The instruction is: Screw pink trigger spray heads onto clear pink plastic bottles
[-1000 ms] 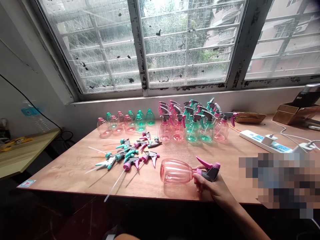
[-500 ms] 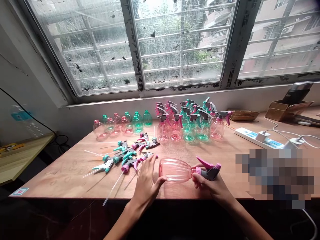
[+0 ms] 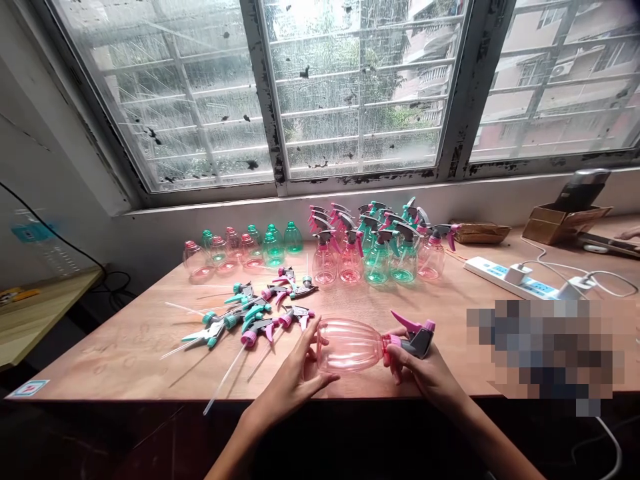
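A clear pink spray bottle [image 3: 350, 345] lies sideways in the air above the table's front edge, its base to the left. My left hand [image 3: 295, 373] is curved around the base, thumb below and fingers at the far side. At the neck, my right hand [image 3: 417, 367] grips the pink collar of the grey-and-pink trigger head [image 3: 417, 337] with thumb and fingers. Left of my hands lies a loose pile of trigger sprayers [image 3: 245, 313] in teal, pink and grey, with thin dip tubes sticking out.
Open-necked pink and green bottles [image 3: 253, 250] stand at the back left. Bottles with trigger heads [image 3: 377, 257] are grouped at the back centre. A white power strip [image 3: 505, 277], cables and a cardboard box [image 3: 563, 217] sit on the right. A blurred patch [image 3: 555, 350] covers something nearby.
My left hand has shifted its hold, and its fingers now curl around the bottle's base. The bottle has turned slightly. My right hand keeps its grip at the neck.
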Tool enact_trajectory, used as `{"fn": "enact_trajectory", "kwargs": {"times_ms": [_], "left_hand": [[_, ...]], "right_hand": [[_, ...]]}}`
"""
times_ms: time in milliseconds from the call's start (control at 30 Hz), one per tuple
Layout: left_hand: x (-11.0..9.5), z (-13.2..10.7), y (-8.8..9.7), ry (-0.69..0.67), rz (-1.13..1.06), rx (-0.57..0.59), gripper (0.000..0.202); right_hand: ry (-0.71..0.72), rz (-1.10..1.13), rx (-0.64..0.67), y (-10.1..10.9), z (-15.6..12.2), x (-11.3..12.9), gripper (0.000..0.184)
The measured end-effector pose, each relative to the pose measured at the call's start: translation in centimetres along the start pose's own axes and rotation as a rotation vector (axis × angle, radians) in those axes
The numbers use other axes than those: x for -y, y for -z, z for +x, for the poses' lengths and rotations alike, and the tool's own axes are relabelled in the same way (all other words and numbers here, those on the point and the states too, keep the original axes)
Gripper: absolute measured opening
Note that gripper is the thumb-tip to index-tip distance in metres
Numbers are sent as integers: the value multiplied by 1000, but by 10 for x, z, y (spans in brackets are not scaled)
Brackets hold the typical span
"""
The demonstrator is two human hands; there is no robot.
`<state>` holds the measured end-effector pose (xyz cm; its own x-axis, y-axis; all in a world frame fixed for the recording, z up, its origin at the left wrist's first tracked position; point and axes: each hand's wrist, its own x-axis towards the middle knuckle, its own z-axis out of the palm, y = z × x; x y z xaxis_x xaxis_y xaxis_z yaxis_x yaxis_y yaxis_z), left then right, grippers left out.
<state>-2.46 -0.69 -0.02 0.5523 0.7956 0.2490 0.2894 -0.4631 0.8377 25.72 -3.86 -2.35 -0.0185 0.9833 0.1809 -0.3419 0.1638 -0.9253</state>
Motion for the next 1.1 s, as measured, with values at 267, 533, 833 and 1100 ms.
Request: {"fn": "enact_trajectory", "kwargs": {"times_ms": [267, 533, 833, 1100], "left_hand": [[-2, -2, 0, -27, 57, 31, 110], [5, 0, -2, -53, -17, 10, 86], [-8, -3, -2, 24, -95, 10, 101], [2, -3, -2, -52, 38, 14, 87]], "right_hand": [[-9, -41, 60, 3, -1, -7, 37], [-60, -7, 51, 1, -1, 1, 35], [-60, -52, 85, 4, 0, -6, 44], [-88, -28, 49, 1, 0, 1, 40]]}}
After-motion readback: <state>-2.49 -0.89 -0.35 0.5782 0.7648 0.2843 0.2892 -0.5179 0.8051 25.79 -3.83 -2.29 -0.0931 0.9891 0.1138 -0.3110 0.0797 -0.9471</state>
